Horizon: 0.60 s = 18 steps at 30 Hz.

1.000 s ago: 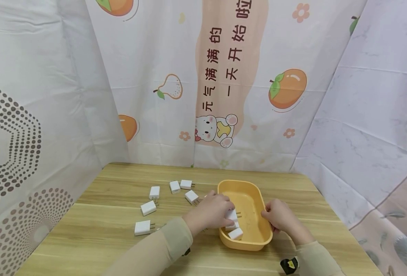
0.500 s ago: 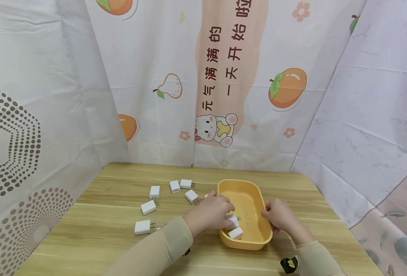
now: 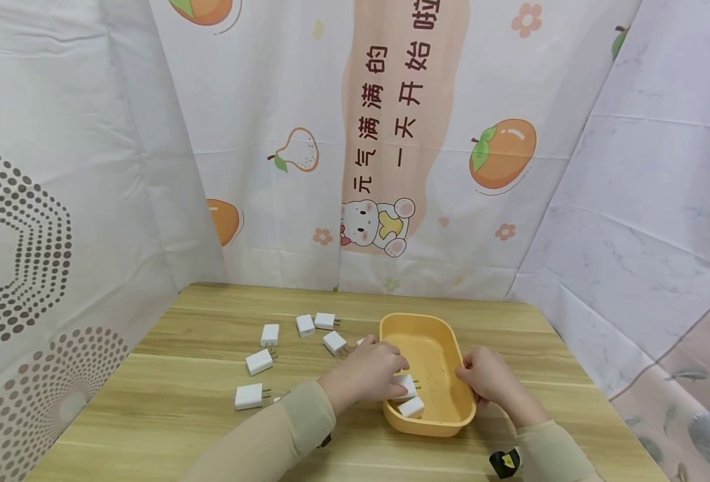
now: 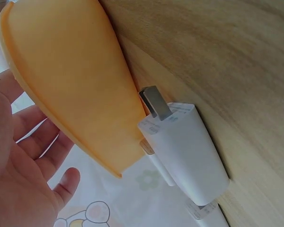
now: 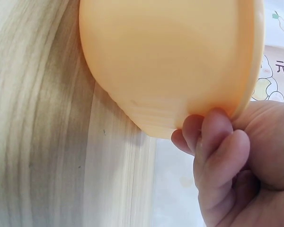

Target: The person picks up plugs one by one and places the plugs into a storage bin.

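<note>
My left hand [image 3: 369,371] hangs over the left rim of a yellow plastic tub [image 3: 433,355], its fingers loosely bent over the inside. Just under the fingertips, white phone chargers [image 3: 411,407] with metal prongs lie in the tub's near left corner, partly hidden by the hand. In the left wrist view the palm and fingers [image 4: 23,161] show nothing held, beside the tub's outer wall [image 4: 71,71]. With thumb and curled fingers, my right hand [image 3: 493,378] pinches the tub's right rim; the right wrist view shows these fingers [image 5: 222,146] against its wall [image 5: 170,56].
Several more white chargers [image 3: 249,396] lie scattered on the wooden table [image 3: 168,408], left of the tub. One charger [image 4: 184,151] stands close by the tub's outer wall in the left wrist view. Printed cloth curtains [image 3: 270,201] hang behind and along both sides.
A charger at my left fingertips has been let go and dropped onto the others in the tub. Both hands have stayed almost in place.
</note>
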Motion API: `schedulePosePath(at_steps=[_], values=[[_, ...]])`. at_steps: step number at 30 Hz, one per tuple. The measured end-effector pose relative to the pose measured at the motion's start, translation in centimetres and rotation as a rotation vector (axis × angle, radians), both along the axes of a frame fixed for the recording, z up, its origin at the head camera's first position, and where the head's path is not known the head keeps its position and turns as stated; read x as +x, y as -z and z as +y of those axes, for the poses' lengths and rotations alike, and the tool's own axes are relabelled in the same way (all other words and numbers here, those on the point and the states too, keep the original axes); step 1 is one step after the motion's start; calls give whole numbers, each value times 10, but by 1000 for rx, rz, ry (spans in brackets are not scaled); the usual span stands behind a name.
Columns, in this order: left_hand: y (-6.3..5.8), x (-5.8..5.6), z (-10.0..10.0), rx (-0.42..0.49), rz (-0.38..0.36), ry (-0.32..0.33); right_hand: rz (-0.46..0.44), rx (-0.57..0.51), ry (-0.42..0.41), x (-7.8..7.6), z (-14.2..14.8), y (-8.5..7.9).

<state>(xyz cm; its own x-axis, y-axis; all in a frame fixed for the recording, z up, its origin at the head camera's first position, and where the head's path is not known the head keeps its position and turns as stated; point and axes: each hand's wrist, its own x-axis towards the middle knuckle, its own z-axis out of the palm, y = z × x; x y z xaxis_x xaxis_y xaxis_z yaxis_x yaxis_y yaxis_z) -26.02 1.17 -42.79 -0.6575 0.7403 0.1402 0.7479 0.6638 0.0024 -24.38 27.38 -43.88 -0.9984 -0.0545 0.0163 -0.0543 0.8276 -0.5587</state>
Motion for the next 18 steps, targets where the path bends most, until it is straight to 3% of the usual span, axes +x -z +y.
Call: schedulePosePath(at_steps=[10,18], values=[[-8,2,-7,67,-3,11,-5,6,3,-1,0,1],[-15,-1,-27,153,9,17,-8,2,3,0,0,-1]])
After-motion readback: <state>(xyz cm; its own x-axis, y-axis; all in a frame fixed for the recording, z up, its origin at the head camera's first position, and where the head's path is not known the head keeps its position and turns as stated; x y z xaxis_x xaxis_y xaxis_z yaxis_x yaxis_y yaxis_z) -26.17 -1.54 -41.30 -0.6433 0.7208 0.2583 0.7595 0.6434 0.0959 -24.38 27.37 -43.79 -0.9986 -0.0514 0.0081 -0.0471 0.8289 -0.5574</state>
